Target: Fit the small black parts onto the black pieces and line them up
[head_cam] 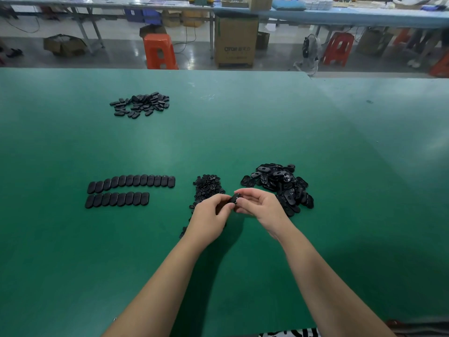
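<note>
Pinched between left hand and right hand, lower centre: one black piece, long axis roughly upright. Behind, small-parts pile; right, loose pieces heap; left, two finished rows. Open green surface beyond.

The scene is seen from one head-worn wide-angle camera, aimed forward and down across the desk. The hands are viewed closely from above; benches and stools are seen far behind.
</note>
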{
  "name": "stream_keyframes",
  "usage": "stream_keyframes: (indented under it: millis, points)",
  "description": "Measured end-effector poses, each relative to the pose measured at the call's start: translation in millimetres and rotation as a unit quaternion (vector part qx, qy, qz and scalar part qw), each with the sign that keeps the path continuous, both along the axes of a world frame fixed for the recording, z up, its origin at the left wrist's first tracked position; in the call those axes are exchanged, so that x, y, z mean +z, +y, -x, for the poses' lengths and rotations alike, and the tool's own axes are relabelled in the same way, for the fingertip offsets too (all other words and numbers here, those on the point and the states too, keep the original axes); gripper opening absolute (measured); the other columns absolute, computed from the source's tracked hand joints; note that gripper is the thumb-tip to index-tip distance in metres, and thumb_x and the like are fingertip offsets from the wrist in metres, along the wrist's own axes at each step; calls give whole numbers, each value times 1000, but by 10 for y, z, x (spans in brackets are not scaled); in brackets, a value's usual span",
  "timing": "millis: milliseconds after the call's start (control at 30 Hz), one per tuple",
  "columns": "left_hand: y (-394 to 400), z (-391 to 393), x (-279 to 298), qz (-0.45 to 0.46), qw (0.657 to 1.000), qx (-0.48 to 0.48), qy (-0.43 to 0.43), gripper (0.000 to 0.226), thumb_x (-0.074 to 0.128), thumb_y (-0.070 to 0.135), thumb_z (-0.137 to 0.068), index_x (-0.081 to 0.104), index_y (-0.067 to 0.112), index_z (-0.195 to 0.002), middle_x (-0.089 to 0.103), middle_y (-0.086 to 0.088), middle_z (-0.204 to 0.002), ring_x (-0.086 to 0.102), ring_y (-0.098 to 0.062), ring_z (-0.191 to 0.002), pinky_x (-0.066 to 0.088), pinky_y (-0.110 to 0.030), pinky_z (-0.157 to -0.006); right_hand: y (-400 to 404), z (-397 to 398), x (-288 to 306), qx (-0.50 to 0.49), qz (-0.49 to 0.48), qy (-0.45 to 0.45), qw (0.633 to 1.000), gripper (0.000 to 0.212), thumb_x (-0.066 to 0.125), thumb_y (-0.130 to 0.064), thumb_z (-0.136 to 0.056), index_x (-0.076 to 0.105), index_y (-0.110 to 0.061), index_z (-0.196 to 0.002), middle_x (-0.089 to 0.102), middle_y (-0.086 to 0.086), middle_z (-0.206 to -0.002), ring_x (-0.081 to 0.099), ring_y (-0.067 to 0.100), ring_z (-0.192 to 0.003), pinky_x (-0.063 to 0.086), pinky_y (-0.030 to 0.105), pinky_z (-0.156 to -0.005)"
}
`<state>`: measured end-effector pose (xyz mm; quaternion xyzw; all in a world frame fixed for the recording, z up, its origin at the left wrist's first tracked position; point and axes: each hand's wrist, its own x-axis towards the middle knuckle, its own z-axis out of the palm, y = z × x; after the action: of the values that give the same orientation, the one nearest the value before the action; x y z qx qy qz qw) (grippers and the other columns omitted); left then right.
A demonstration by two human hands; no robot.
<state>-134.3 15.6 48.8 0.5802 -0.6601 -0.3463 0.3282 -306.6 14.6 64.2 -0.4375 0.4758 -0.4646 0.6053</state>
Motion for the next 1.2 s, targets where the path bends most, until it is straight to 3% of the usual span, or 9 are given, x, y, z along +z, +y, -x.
stream_keyframes:
  millis: [233, 467, 667, 867, 1033, 1200]
  points:
    - [-9, 10, 19, -2, 1000, 9, 20, 14, 66, 28, -94, 68, 41, -96, 68, 26, -75, 61, 7, -70, 41, -8, -61, 1, -2, -29, -13, -6, -38, 999, 17, 64, 3, -95, 72, -6, -107, 76, 15, -100, 74, 20, -87, 61, 25, -81]
    - [6, 33, -13, -1, 999, 12, 29, 15, 64, 26, -95, 72, 34, -105, 65, 27, -69, 60, 4, -66, 46, -20, -64, 32, -14, -63, -39, -15, -84, 996, 17, 62, 0, -97, 75, -7, -105, 78, 14, -103, 75, 22, -93, 60, 25, -82]
    - [37, 23, 17, 36, 999, 5, 4, 22, 69, 22, -93, 75, 29, -113, 60, 45, -77, 60, 18, -84, 40, 0, -72, 41, -5, -49, -37, -17, -81, 996, 19, 60, 2, -97, 73, -6, -109, 77, 14, -100, 75, 21, -90, 60, 25, -82]
    - [39, 1, 13, 20, 1000, 10, 16, 20, 68, 26, -93, 75, 30, -112, 67, 30, -74, 63, 6, -73, 44, -7, -66, 43, -4, -47, -35, -9, -58, 998, 22, 60, 4, -97, 72, -3, -113, 78, 8, -95, 75, 17, -83, 60, 22, -79]
    - [45, -7, 36, 31, 999, 9, 9, 22, 71, 25, -92, 75, 27, -113, 62, 41, -73, 62, 10, -81, 41, -1, -69, 61, -23, -44, -34, -3, -60, 998, 21, 60, 3, -97, 74, -9, -106, 79, 8, -95, 75, 17, -86, 60, 22, -79]
    - [63, -14, 50, 38, 999, 16, 3, 19, 72, 24, -90, 76, 27, -109, 64, 38, -76, 63, 9, -79, 43, -4, -68, 63, -46, -56, -36, -7, -71, 997, 21, 60, 4, -97, 73, -7, -109, 78, 10, -98, 75, 19, -89, 60, 23, -80]
